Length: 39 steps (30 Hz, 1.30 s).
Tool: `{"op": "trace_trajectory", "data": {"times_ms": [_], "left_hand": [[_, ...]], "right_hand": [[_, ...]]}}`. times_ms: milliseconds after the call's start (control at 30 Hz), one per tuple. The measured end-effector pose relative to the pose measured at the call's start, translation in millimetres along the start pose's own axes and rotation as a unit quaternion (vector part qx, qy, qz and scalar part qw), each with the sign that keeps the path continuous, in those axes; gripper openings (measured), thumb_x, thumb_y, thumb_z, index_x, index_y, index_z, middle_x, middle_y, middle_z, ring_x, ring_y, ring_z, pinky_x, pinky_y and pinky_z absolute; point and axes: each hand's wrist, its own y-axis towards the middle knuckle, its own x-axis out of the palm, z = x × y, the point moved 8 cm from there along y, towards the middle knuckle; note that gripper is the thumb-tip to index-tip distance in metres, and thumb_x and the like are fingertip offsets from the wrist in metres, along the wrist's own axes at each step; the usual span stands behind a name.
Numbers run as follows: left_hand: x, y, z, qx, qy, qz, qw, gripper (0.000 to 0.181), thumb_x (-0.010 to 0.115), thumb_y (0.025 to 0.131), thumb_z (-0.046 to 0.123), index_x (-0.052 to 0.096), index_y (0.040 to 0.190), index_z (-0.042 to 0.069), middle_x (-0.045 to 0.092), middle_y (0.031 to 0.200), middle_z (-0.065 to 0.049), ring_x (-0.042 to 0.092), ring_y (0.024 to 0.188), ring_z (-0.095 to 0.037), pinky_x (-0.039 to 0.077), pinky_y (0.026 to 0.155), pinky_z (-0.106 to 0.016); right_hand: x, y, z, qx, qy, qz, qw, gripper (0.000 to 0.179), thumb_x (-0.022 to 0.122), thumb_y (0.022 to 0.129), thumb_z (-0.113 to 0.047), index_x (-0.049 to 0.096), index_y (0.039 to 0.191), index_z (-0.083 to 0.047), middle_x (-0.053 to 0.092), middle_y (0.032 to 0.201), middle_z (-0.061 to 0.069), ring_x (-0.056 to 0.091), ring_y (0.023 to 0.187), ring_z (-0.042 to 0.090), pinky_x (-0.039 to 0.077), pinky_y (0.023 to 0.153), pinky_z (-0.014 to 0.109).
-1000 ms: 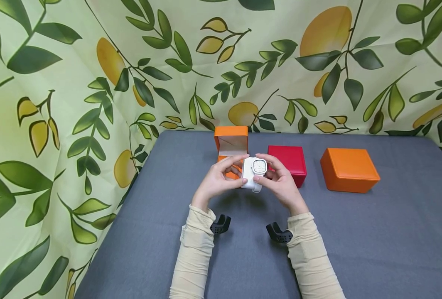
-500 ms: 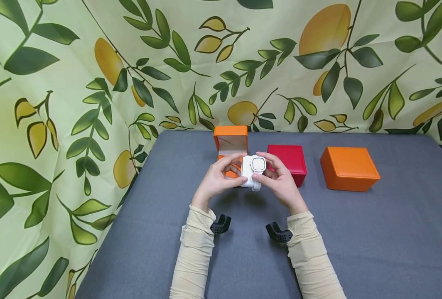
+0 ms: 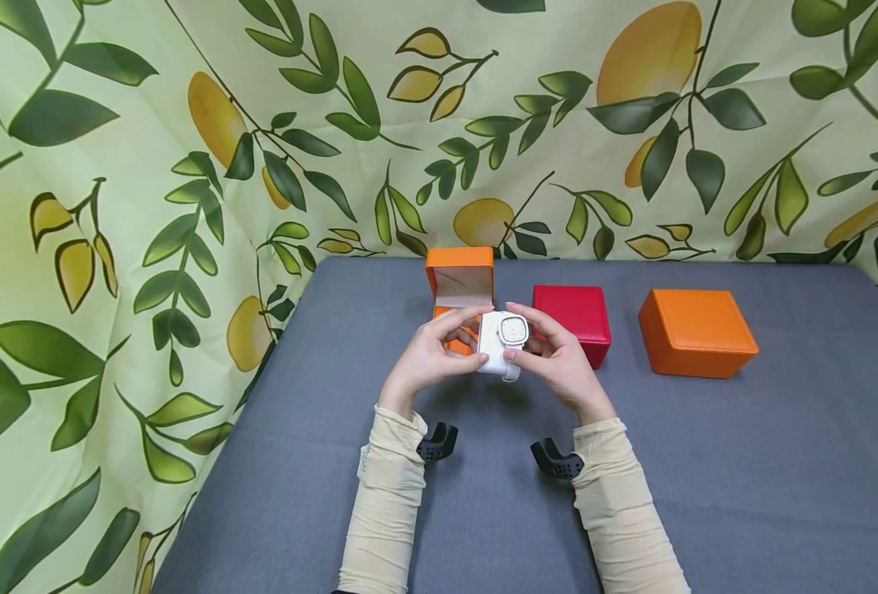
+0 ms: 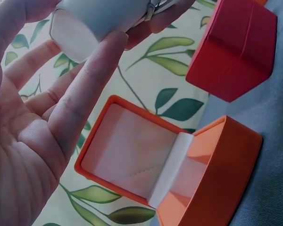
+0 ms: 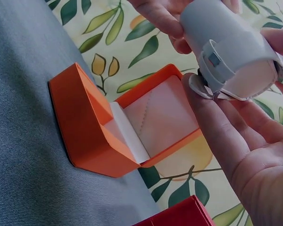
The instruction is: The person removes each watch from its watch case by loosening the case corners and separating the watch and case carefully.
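Observation:
A white wristwatch (image 3: pixel 514 330) is strapped round a white watch cushion (image 3: pixel 488 334), held above the table. My left hand (image 3: pixel 439 351) pinches the cushion's left end between thumb and fingers. At the other end my right hand (image 3: pixel 558 359) grips the cushion and watch, its thumb by the strap below the dial. The right wrist view shows the strap's clasp (image 5: pixel 213 59) on the cushion's underside. Just beyond the left hand stands an open orange watch box (image 3: pixel 460 260), lid raised. Its inside (image 4: pixel 191 176) shows a pale lining and no watch.
A closed red box (image 3: pixel 571 312) stands behind the right hand. Farther right is a closed orange box (image 3: pixel 695 330). All rest on a grey cloth-covered table (image 3: pixel 706 478), with a leaf-patterned curtain (image 3: pixel 379 165) behind and at the left.
The watch and cushion have tilted slightly back and forth; the dial, washed out by glare half a second ago, shows again. Both hands keep their hold in nearly the same place.

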Motion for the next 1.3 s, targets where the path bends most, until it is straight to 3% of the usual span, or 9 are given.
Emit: {"op": "trace_trajectory", "data": {"times_ms": [333,867,1133,1300], "left_hand": [[-3.0,-0.2,0.8,0.006,-0.024,0.014,0.9996,0.058,0.074,0.075,0.003,0.053,0.128,0.013,0.058,0.107,-0.018,0.06,0.084,-0.017,0.055,0.069,-0.027],[-2.9,-0.2,-1.2,-0.006,-0.036,0.011,0.9993,0.058,0.074,0.074,0.001,0.051,0.127,0.011,0.056,0.109,-0.02,0.058,0.086,-0.022,0.054,0.068,-0.023],[-10.9,-2.7,-2.0,0.004,-0.045,0.031,0.9985,0.057,0.074,0.074,-0.001,0.049,0.123,0.012,0.055,0.107,-0.018,0.058,0.084,-0.022,0.055,0.067,-0.028],[-16.8,-3.4,-4.1,0.009,-0.028,0.042,0.9987,0.057,0.075,0.074,0.002,0.051,0.123,0.014,0.056,0.106,-0.018,0.059,0.083,-0.023,0.055,0.069,-0.033]], "right_hand": [[1.4,0.0,-1.4,-0.006,0.036,0.002,0.9993,0.06,0.066,0.082,-0.001,0.044,0.135,-0.017,0.046,0.125,-0.001,0.057,0.108,0.012,0.055,0.077,0.026],[0.5,1.7,-0.5,-0.009,0.034,0.007,0.9993,0.061,0.065,0.081,0.002,0.04,0.136,-0.009,0.045,0.124,-0.002,0.056,0.106,0.014,0.055,0.075,0.024],[-11.6,1.1,2.7,-0.005,0.05,0.045,0.9977,0.058,0.065,0.083,-0.001,0.044,0.134,-0.019,0.044,0.126,-0.003,0.059,0.101,0.01,0.056,0.073,0.024],[-16.4,1.7,5.3,0.005,0.055,0.041,0.9977,0.059,0.063,0.085,-0.003,0.042,0.136,-0.022,0.044,0.125,-0.002,0.062,0.099,0.01,0.056,0.072,0.025]]}}
